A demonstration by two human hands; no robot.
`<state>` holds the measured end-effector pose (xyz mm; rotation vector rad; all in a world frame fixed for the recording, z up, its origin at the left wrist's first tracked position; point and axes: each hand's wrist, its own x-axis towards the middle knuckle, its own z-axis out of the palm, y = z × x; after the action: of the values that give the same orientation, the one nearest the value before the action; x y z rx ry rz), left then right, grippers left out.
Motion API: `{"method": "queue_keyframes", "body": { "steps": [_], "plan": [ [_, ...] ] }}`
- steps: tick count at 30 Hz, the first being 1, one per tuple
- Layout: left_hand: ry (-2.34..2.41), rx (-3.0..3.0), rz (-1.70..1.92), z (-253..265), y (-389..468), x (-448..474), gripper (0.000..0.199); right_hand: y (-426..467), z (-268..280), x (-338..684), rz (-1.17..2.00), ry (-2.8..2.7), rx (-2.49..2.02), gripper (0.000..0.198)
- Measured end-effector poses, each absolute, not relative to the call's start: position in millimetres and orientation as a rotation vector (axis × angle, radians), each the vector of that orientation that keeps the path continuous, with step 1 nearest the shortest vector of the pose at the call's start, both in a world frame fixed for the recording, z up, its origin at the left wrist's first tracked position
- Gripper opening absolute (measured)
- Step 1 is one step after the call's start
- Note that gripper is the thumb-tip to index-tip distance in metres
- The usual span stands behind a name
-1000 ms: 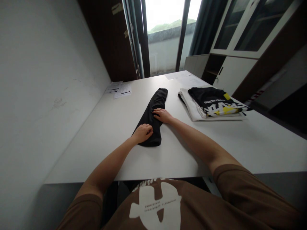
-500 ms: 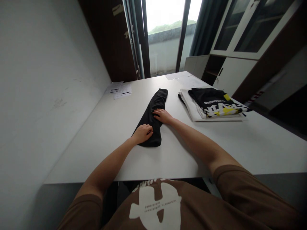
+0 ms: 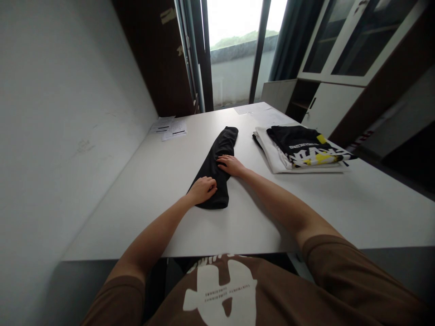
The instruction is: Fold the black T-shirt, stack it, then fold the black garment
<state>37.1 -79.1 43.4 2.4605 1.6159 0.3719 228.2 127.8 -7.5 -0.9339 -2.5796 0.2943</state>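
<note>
We take the black garment (image 3: 211, 167) as our landmark. The wall (image 3: 68, 113) rises well to its left, and the white table (image 3: 152, 181) spreads under and around it on every side. Beyond and to the right of the garment stands the white cabinet (image 3: 335, 106).

Also to its right, apart from it, sits the pile of clothes (image 3: 302, 149): white cloth below, with a black piece bearing white and yellow print on top. The black garment itself lies flat on the table as a long, narrow strip, slanting away from us. Beyond it to the left are some printed papers (image 3: 174, 132).

Judging by how things lie, we would call the pile's pieces folded, and the black garment folded narrow but not as compact as they are. It is not on the pile, and how much folding is left we cannot settle.

Our left hand (image 3: 203, 189) rests on the garment's near part, fingers curled under; we cannot tell whether it pinches any cloth. Our right hand (image 3: 231, 165) lies over its right edge, fingers nearly straight and flat, gripping nothing that we can see.
</note>
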Motion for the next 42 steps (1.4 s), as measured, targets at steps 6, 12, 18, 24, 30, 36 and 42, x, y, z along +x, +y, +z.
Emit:
{"method": "queue_keyframes", "body": {
  "steps": [6, 12, 18, 24, 30, 36, 42],
  "plan": [
    [1.612, 2.472, 0.375, 42.2, -78.8, 36.7, 0.009, 127.8, -8.5, 227.8, 0.273, -2.588, -0.972, 0.045],
    [1.603, 2.487, 0.381, 42.1, -78.5, 36.3, 0.01, 125.8, -6.4, 228.0, 0.243, -2.54, -1.035, 0.042],
    [1.598, 2.487, 0.389, 39.5, -77.6, 35.2, 0.009, 126.5, -6.1, 228.2, 0.249, -2.551, -1.003, 0.042],
    [1.603, 2.486, 0.393, 38.3, -76.9, 34.0, 0.009, 127.9, -7.7, 227.9, 0.258, -2.538, -0.998, 0.042],
    [1.603, 2.498, 0.389, 36.9, -76.3, 34.6, 0.009, 128.5, -7.5, 228.6, 0.25, -2.551, -0.995, 0.042],
    [1.616, 2.48, 0.381, 37.8, -76.9, 35.3, 0.008, 128.5, -7.9, 228.5, 0.252, -2.543, -0.998, 0.041],
    [1.616, 2.477, 0.374, 41.8, -78.6, 36.2, 0.009, 130.1, -10.2, 228.5, 0.249, -2.543, -0.985, 0.042]
  ]
}}
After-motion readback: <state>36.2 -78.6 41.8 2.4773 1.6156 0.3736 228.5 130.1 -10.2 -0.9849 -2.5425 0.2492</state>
